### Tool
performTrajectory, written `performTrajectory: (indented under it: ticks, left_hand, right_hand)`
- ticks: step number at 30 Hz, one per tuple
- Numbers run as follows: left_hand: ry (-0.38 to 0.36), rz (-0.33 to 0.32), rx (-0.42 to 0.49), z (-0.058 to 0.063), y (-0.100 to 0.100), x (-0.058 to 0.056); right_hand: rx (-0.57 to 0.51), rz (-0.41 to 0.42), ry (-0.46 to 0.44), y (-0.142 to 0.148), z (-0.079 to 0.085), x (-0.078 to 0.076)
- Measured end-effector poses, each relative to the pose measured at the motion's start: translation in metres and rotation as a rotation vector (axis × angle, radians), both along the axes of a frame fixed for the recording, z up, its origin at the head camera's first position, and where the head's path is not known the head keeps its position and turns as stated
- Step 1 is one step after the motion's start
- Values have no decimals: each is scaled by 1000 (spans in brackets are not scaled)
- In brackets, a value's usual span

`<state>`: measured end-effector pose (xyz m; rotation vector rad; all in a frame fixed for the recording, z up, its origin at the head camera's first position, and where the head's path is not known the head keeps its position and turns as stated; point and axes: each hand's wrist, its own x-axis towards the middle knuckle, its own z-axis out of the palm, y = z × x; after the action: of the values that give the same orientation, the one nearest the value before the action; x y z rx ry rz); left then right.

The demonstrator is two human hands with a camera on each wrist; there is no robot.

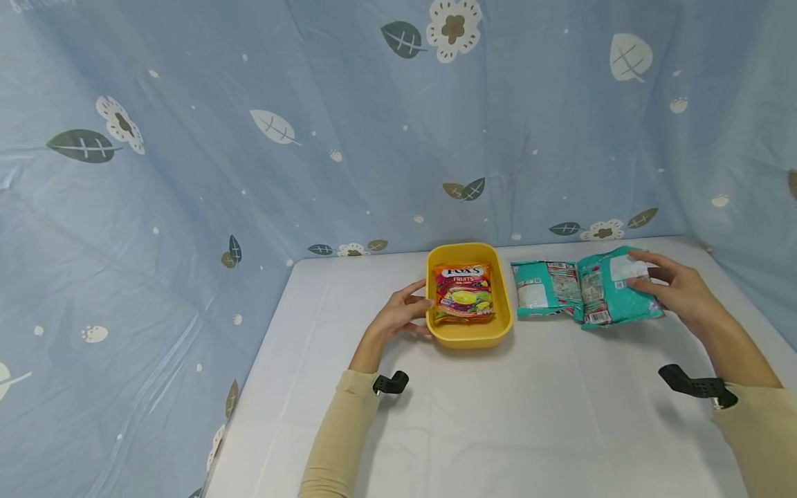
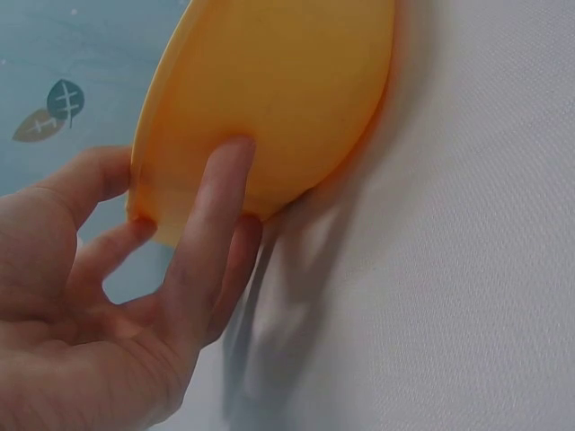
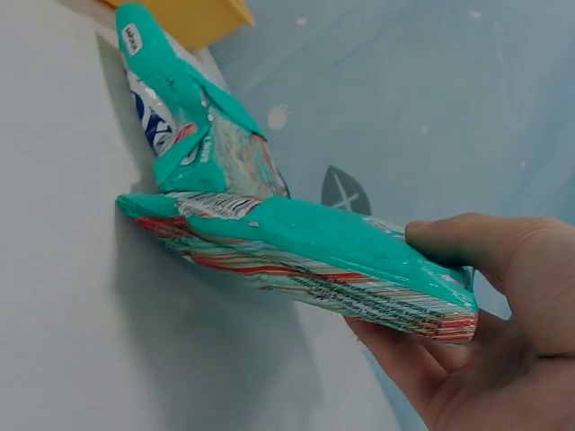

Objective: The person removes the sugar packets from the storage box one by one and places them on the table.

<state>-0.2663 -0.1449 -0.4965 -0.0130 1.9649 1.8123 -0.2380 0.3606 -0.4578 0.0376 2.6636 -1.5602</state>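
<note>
A yellow tub [image 1: 471, 340] stands at the back of the table with an orange-red packet of Fox's Fruits candy [image 1: 463, 293] lying in it. My left hand [image 1: 403, 310] is at the tub's left side, its loosely extended fingers touching the outer wall [image 2: 269, 81]. To the right, my right hand [image 1: 675, 283] pinches the right end of a teal candy packet [image 1: 613, 287], thumb on top and fingers beneath. That packet is tilted, its held end raised off the table in the right wrist view. A second teal candy packet [image 1: 544, 287] lies between it and the tub, overlapping it.
A white cloth covers the table [image 1: 498, 429]. Behind and to the left hangs a blue curtain [image 1: 349, 138] with leaf and flower prints, close behind the tub and packets. Black wrist straps [image 1: 391, 382] show on both forearms.
</note>
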Motion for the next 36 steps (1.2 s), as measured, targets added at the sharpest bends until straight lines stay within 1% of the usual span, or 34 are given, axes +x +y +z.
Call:
performTrajectory:
  ticks: [6, 12, 16, 20, 24, 27, 31, 36]
  left_hand:
    - [-1, 1, -7, 0, 2, 0]
    - [2, -4, -4, 4, 2, 1]
    - [-1, 1, -15, 4, 3, 1]
    - [4, 2, -18, 2, 2, 1]
    - [6, -5, -12, 1, 2, 1]
    - [3, -10, -12, 1, 1, 1]
    - [5, -10, -13, 2, 1, 2]
    - [4, -5, -9, 2, 1, 2]
  right_hand:
    - [38, -19, -2, 2, -10, -1]
    - [89, -32, -42, 0, -15, -3]
    - [98, -32, -49, 0, -17, -5]
    - [125, -25, -38, 0, -20, -5]
    - [182, -25, -13, 0, -24, -6]
    - [193, -23, 2, 0, -26, -6]
    - [194, -18, -1, 0, -27, -6]
    - [229, -14, -19, 4, -31, -6]
